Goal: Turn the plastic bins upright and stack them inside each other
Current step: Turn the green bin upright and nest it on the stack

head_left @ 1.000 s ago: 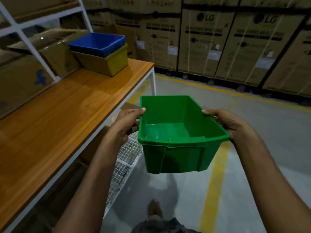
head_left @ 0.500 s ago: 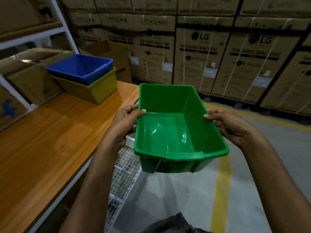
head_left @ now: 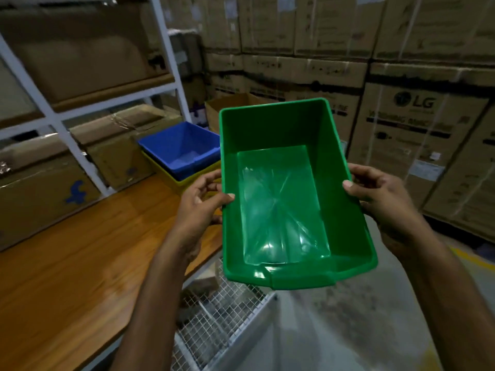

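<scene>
A green plastic bin (head_left: 284, 199) hangs in the air in front of me, its open side facing me and tilted up. My left hand (head_left: 201, 204) grips its left rim and my right hand (head_left: 380, 199) grips its right rim. Behind it, at the far end of the wooden table (head_left: 80, 258), a blue bin (head_left: 179, 151) sits upright inside a yellow bin (head_left: 174, 180). Only a strip of the yellow bin's rim shows, and the green bin hides its right side.
A white metal shelf frame (head_left: 80, 159) with cardboard boxes stands along the table's left side. Stacked LG cartons (head_left: 412, 135) wall the back and right. A wire mesh cart (head_left: 222, 317) sits below the table's edge. An open cardboard box (head_left: 235, 105) is behind the bins.
The green bin has risen and moved toward the blue and yellow stack, tipping so its inside faces me more. My view has closed in on the table's far end.
</scene>
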The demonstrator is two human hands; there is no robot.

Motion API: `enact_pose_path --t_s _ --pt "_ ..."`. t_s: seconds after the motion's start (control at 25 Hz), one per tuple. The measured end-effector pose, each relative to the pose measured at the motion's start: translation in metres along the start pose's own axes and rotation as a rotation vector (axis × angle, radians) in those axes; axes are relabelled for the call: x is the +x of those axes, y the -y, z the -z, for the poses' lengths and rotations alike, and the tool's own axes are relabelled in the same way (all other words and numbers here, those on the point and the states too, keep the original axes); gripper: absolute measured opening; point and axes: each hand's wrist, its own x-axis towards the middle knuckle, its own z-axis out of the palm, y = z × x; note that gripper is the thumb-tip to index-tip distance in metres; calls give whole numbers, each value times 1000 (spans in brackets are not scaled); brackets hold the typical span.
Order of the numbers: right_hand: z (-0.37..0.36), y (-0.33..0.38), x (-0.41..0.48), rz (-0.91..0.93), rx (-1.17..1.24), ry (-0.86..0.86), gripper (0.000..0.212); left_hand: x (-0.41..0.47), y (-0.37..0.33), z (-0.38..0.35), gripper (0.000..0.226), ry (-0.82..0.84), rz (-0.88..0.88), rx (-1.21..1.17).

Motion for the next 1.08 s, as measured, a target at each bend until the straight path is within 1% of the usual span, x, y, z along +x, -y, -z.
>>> enact_pose_path --t_s 0.12,0.28,0.4,0.48,0.6,0.64,0.72,0.76,0.8,0.84,0.88,0.96,1.0,1.08 --pt "-1 8 60 37 -3 103 36 24 0 -15 46 -142 -8 -12" --pt "-1 15 127 39 -27 261 31 43 -6 -31 44 -295 -45 -33" --pt "-10 25 164 35 -90 364 25 52 -19 -35 46 -333 -85 -1" --pt "-23 33 182 36 -97 376 22 64 -31 -32 45 -345 -107 47" --pt "-51 45 201 54 3 336 24 86 -51 -19 36 -370 -105 105" --pt "-63 48 205 72 45 306 25 92 -55 -15 33 -419 -113 106" --pt "-86 53 213 83 139 196 26 105 -59 -9 31 -623 -163 64" --pt "-96 54 218 71 186 134 29 111 -57 -9 32 -744 -183 9" --pt "-105 54 223 59 237 84 32 117 -54 -11 35 -828 -190 -68" --pt "-113 54 228 51 283 47 33 122 -51 -15 39 -847 -188 -145" --pt "-122 55 232 52 320 17 31 128 -50 -20 43 -814 -195 -198" --pt "-137 54 236 86 372 -28 26 141 -50 -30 46 -732 -264 -207" --pt "-144 53 238 110 390 -40 25 149 -52 -33 43 -718 -318 -185" --pt "-152 50 243 121 405 -30 29 162 -59 -34 27 -736 -405 -122"
